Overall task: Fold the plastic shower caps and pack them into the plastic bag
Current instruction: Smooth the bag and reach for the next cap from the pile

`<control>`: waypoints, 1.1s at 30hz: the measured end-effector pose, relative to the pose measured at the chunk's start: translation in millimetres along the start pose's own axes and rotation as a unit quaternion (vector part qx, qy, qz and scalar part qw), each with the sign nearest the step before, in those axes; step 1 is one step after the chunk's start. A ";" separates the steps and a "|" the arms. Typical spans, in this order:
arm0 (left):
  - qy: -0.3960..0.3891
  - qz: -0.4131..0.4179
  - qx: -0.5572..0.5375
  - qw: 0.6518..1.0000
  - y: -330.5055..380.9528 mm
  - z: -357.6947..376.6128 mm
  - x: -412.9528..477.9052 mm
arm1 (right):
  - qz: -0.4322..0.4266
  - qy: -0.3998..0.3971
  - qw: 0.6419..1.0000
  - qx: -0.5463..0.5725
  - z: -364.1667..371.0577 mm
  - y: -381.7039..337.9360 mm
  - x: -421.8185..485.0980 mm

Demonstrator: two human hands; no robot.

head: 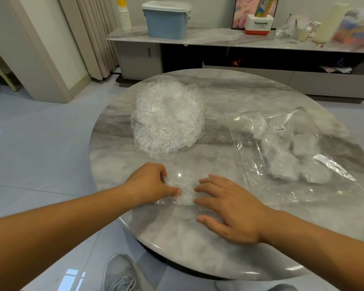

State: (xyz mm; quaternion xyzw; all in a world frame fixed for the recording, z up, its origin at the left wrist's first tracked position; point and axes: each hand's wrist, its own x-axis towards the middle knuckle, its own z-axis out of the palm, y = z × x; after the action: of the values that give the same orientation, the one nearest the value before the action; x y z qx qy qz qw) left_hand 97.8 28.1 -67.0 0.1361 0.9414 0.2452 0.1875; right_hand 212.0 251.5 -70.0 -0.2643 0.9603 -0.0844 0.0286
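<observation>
Here we are mid-fold, by the look of it. One cap lies flat on the table, just nearer the person than the pile of loose caps, and both hands are on it.

The left hand has its fingers curled, pinching the cap's left edge between thumb and fingers. I'd say that grip is there to lift the edge and carry it over. The right hand is spread flat with its fingers straight, pressing the other side down. That probably keeps the slippery film from sliding and pushes the air out.

Right of the pile, well apart from it, the bag lies flat. Its mouth seems to face the person, handy for slipping the next one in. Several folded caps already sit inside.

The pile is tall and puffy, so there looks to be plenty left to do.
</observation>
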 end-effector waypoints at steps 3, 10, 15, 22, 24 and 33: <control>-0.003 -0.001 -0.030 1.000 -2.7 -4.8 3.5 | -0.002 -0.022 0.999 -0.023 4.1 1.1 -7.8; -0.051 -0.037 -0.230 0.971 -5.5 -9.3 7.8 | 0.009 -0.036 0.999 0.010 10.2 0.7 -13.9; -0.067 -0.070 -0.295 0.950 -1.0 -3.0 3.2 | 0.015 0.017 0.999 0.043 3.7 1.5 -9.2; -0.090 -0.052 -0.269 0.957 0.5 3.0 0.0 | -0.004 0.058 0.997 0.059 -3.3 -10.4 2.4; -0.077 -0.056 -0.275 0.957 1.7 3.0 -1.0 | -0.013 0.004 0.999 0.046 2.4 -12.4 0.7; -0.145 -0.075 -0.410 0.897 23.9 -2.6 -14.8 | -0.010 -0.053 0.998 0.015 10.6 -12.4 -7.8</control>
State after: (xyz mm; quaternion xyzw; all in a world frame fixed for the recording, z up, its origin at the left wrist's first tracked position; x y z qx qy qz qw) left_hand 113.8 42.0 -48.4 0.0101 0.7269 0.5726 0.3790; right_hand 226.0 243.5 -78.2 -0.2774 0.9534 -0.0847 0.0830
